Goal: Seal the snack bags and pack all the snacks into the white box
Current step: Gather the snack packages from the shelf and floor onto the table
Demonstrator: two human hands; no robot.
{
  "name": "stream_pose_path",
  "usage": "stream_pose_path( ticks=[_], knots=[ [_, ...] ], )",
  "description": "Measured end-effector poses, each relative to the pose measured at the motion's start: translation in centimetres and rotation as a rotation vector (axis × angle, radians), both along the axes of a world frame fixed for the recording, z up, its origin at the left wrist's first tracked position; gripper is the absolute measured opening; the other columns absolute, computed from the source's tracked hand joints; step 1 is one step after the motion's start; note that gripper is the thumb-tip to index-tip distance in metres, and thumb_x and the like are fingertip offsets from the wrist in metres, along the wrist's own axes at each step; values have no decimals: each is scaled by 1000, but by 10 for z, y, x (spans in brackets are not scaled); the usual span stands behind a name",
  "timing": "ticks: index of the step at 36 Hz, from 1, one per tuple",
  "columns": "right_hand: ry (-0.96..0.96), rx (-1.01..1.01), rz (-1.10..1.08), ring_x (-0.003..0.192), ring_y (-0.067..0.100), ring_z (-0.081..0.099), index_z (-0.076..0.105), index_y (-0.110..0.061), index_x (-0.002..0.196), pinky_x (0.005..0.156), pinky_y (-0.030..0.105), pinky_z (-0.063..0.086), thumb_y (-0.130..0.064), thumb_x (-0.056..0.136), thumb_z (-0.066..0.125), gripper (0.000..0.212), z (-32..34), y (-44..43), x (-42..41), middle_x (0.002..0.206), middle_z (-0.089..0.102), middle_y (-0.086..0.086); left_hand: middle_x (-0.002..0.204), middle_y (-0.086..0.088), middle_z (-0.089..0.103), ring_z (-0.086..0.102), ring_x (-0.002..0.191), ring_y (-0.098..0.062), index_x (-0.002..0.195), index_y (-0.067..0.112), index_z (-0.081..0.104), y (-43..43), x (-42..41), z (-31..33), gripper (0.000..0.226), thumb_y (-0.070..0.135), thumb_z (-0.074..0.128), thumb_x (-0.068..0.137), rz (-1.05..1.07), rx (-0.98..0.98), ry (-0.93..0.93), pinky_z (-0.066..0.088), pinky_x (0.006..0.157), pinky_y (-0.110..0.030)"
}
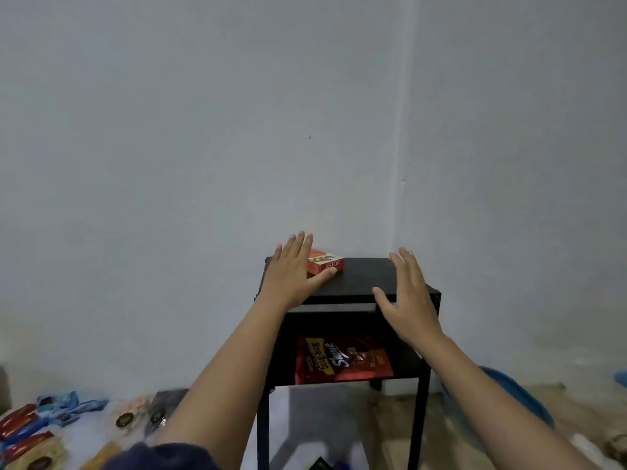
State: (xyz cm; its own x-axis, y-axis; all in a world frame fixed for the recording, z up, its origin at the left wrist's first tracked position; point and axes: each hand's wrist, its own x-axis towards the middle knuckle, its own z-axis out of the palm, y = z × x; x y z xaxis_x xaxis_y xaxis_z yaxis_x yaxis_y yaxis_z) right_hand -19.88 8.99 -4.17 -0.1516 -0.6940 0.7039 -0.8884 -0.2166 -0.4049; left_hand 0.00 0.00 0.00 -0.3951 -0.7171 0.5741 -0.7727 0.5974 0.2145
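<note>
Grey wall (pixel 203 130) stands close behind a black table (pixel 366 279). Our left hand (pixel 291 269), fingers (pixel 300 245) straight and together, sets its thumb against the red box (pixel 327 261) at the far left edge, likely to take it. Our right hand (pixel 407 293) hovers, fingers (pixel 403 262) spread. A red bag (pixel 342 359) lies on the shelf (pixel 403 361) below; no white box shows.

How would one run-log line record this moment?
left hand: open, thumb beside red Astor box; right hand: open over black table; red bag: lower shelf
</note>
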Motion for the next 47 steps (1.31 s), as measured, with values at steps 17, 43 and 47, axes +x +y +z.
stream_pose_path(
  ticks=[17, 43, 47],
  knots=[
    [-140, 785, -220, 140, 37, 18, 20, -34, 145, 113, 51, 24, -73, 74, 52, 88, -114, -83, 5, 153, 15, 14, 159, 4, -1, -7, 146, -27, 147, 36, -3, -112, -52, -5, 86, 73, 37, 81, -71, 294, -59, -1, 109, -65],
    [-352, 826, -111, 116, 27, 47, 34, -26, 141, 96, 35, 46, -25, 62, 85, 93, -114, -76, 13, 116, 36, 4, 142, -10, 21, 14, 135, -42, 127, 26, 47, -128, -60, -4, 63, 57, 64, 75, -44, 467, -98, 27, 105, -65],
    [-344, 774, -129, 115, 25, 48, 33, -27, 142, 95, 35, 47, -25, 64, 84, 93, -116, -69, 13, 111, 32, 1, 138, -7, 28, 18, 135, -40, 128, 28, 42, -122, -58, -5, 56, 53, 57, 81, -17, 435, -164, 34, 96, -66]
  ],
)
